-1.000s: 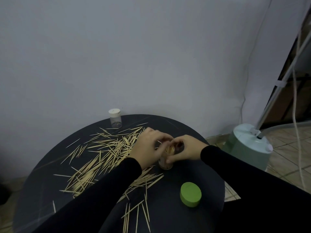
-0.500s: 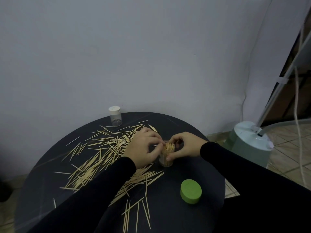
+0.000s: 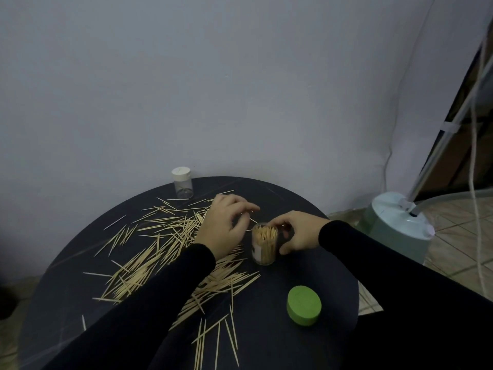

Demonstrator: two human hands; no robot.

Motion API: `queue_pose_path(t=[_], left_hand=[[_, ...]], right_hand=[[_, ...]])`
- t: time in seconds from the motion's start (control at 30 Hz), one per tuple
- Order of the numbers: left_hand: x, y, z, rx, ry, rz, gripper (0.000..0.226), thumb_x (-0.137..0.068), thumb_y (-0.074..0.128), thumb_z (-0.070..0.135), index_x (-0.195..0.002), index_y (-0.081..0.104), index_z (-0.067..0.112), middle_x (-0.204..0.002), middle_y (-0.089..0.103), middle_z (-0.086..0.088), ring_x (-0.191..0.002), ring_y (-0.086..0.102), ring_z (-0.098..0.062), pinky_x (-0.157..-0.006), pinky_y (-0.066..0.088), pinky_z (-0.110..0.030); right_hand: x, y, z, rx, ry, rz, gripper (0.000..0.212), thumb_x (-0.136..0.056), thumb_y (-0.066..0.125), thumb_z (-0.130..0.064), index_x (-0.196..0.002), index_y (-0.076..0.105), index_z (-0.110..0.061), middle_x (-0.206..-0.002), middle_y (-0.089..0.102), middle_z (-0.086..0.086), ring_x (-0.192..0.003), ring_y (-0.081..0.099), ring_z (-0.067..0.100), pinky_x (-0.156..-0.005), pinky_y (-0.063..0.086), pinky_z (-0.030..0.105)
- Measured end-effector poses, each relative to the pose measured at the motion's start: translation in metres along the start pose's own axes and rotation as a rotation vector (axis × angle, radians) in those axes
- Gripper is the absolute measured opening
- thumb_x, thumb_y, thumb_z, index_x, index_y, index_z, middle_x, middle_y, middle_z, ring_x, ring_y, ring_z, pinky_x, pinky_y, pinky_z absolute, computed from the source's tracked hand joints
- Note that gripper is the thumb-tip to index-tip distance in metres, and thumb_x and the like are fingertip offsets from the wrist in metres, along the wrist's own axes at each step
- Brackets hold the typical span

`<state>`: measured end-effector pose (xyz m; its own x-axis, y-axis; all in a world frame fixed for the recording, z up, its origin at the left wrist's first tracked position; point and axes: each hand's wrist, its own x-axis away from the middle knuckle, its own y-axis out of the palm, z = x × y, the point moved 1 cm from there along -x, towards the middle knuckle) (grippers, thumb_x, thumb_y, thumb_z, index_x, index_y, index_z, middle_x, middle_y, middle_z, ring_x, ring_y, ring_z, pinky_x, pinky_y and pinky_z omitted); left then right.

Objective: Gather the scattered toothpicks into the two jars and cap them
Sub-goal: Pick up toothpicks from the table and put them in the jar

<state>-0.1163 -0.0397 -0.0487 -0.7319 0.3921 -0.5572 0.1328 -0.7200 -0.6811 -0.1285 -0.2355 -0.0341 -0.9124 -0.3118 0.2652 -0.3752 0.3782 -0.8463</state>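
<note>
Right hand grips the filled jar; left hand hovers over toothpicks.

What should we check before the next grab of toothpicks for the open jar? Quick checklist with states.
1. Open jar upright on the table: ok.
2. Right hand steadies the jar, fingers curled round it: ok.
3. Room left in the jar: cannot tell; it looks packed close to the rim.
4. Left hand free to pick: cannot tell; its fingers are curled over the loose toothpicks and may pinch one.
5. Green lid within reach, on the table beside the jar: ok.
6. Second jar ready to fill: not ok; its white cap is on and it looks nearly empty.
</note>
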Motion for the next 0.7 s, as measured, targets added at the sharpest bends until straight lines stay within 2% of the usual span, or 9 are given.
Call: queue_pose_path(t=[0.07,0.13,0.2,0.23,0.3,0.43,0.6,0.7], left_hand=[[-0.004,0.001,-0.010,-0.017,-0.115,-0.049,0.024,-0.094,0.052,0.018,-0.108,0.065,0.032,-0.104,0.054,0.014,-0.104,0.039,-0.003,-0.088,0.034,-0.017],[-0.005,0.002,-0.022,-0.118,-0.244,-0.176,0.021,-0.094,0.054,0.025,-0.112,0.063,0.033,-0.113,0.055,0.012,-0.111,0.040,-0.007,-0.094,0.035,-0.026],[-0.006,0.004,-0.031,-0.272,-0.317,-0.289,0.026,-0.093,0.055,0.035,-0.118,0.059,0.034,-0.123,0.053,0.008,-0.118,0.039,-0.012,-0.099,0.036,-0.031],[-0.006,0.005,-0.034,-0.326,-0.326,-0.331,0.029,-0.093,0.055,0.038,-0.121,0.058,0.035,-0.126,0.051,0.007,-0.120,0.038,-0.014,-0.101,0.036,-0.033],[-0.009,0.006,-0.037,-0.432,-0.299,-0.368,0.033,-0.094,0.054,0.036,-0.127,0.054,0.035,-0.129,0.049,0.006,-0.121,0.038,-0.016,-0.102,0.037,-0.034],[-0.014,0.008,-0.047,-0.588,-0.231,-0.368,0.035,-0.095,0.052,0.029,-0.129,0.052,0.036,-0.131,0.049,0.005,-0.118,0.040,-0.017,-0.099,0.039,-0.034],[-0.018,0.015,-0.065,-0.565,-0.255,-0.296,0.027,-0.098,0.045,0.035,-0.121,0.059,0.035,-0.122,0.054,0.006,-0.110,0.043,-0.015,-0.091,0.040,-0.031],[-0.024,0.015,-0.075,-0.502,-0.271,-0.252,0.025,-0.097,0.047,0.038,-0.116,0.062,0.032,-0.118,0.055,0.006,-0.107,0.044,-0.014,-0.091,0.042,-0.031]], right_hand=[[-0.003,0.000,0.002,0.007,0.019,0.023,0.043,-0.087,0.064,-0.009,-0.128,0.056,-0.022,-0.090,0.052,-0.015,-0.077,0.049,0.004,-0.065,0.039,0.015],[-0.007,0.000,0.002,0.035,0.035,0.110,0.037,-0.091,0.061,-0.011,-0.126,0.058,-0.022,-0.102,0.054,-0.014,-0.079,0.048,0.000,-0.072,0.041,0.014],[-0.013,0.001,0.004,0.105,0.068,0.203,0.033,-0.092,0.061,-0.022,-0.125,0.059,-0.024,-0.116,0.057,-0.008,-0.098,0.053,0.004,-0.092,0.046,0.026],[-0.018,0.001,0.006,0.173,0.092,0.235,0.034,-0.092,0.061,-0.028,-0.125,0.058,-0.026,-0.120,0.057,-0.006,-0.107,0.054,0.009,-0.100,0.044,0.033],[-0.028,0.003,0.011,0.312,0.140,0.277,0.036,-0.092,0.059,-0.037,-0.127,0.056,-0.030,-0.121,0.057,-0.007,-0.112,0.054,0.014,-0.106,0.037,0.039],[-0.047,0.006,0.014,0.349,0.172,0.309,0.022,-0.095,0.053,-0.034,-0.115,0.062,-0.029,-0.113,0.064,-0.007,-0.109,0.056,0.014,-0.107,0.028,0.042],[-0.068,0.007,0.005,0.386,0.084,0.351,0.016,-0.096,0.052,-0.033,-0.105,0.065,-0.029,-0.104,0.066,-0.010,-0.099,0.058,0.011,-0.106,0.025,0.040],[-0.082,0.004,0.002,0.361,0.057,0.352,0.017,-0.093,0.055,-0.040,-0.104,0.065,-0.031,-0.100,0.066,-0.012,-0.097,0.057,0.010,-0.106,0.026,0.041]])
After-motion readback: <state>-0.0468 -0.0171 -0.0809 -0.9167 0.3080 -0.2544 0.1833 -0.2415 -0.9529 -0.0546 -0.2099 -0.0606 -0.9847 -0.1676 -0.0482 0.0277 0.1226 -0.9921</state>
